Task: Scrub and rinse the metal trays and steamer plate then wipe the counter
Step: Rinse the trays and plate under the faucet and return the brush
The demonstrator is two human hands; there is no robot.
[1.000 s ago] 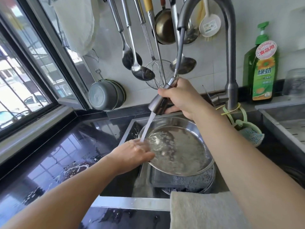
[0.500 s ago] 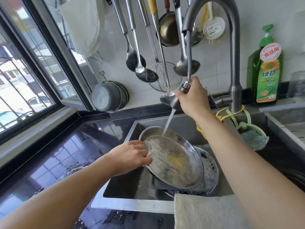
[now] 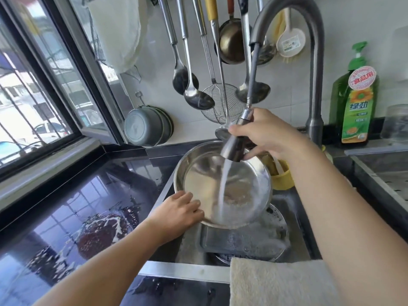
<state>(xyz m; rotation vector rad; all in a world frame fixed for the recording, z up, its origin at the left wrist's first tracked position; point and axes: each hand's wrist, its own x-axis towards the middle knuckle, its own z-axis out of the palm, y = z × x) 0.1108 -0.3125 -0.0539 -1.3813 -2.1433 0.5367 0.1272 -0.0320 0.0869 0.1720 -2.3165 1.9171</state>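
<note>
Since half a second ago the round metal tray (image 3: 207, 173) has been tipped up steeper over the sink (image 3: 183, 271), and the water stream now lands inside its bowl. The black tabletop (image 3: 66, 208) carries a soapy puddle (beside the window). Ladles hang on the tiled wall. The left hand (image 3: 178, 212) grips the tray's lower rim with curled fingers; the right hand (image 3: 262, 133) is closed round the pull-out sprayer head (image 3: 234, 149).
</note>
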